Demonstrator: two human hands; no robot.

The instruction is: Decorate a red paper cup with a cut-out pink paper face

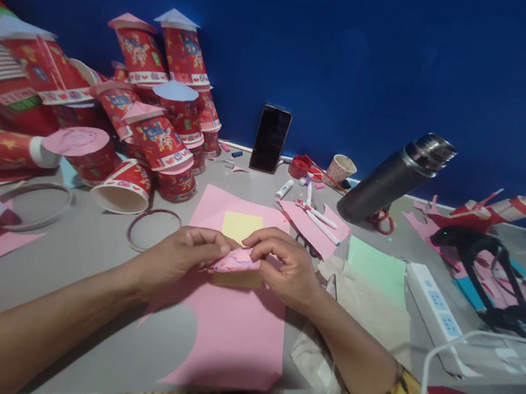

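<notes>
A small piece of pink paper (238, 261) with blue and purple marks is curved between my two hands. My left hand (191, 249) pinches its left end, fingers closed. At the right end, my right hand (282, 264) grips it between thumb and fingers. Below them lies a yellow paper (242, 224), partly hidden by the hands. That rests on a large pink sheet (239, 341) with a curved piece cut from its left side.
Stacked red paper cups (161, 140) with paper tops stand at the left. A phone (271, 139) leans on the blue wall. A dark flask (387, 181), a power strip (434, 303), a black headset (492, 276), scissors (323, 217) and a glue stick (284, 189) are around.
</notes>
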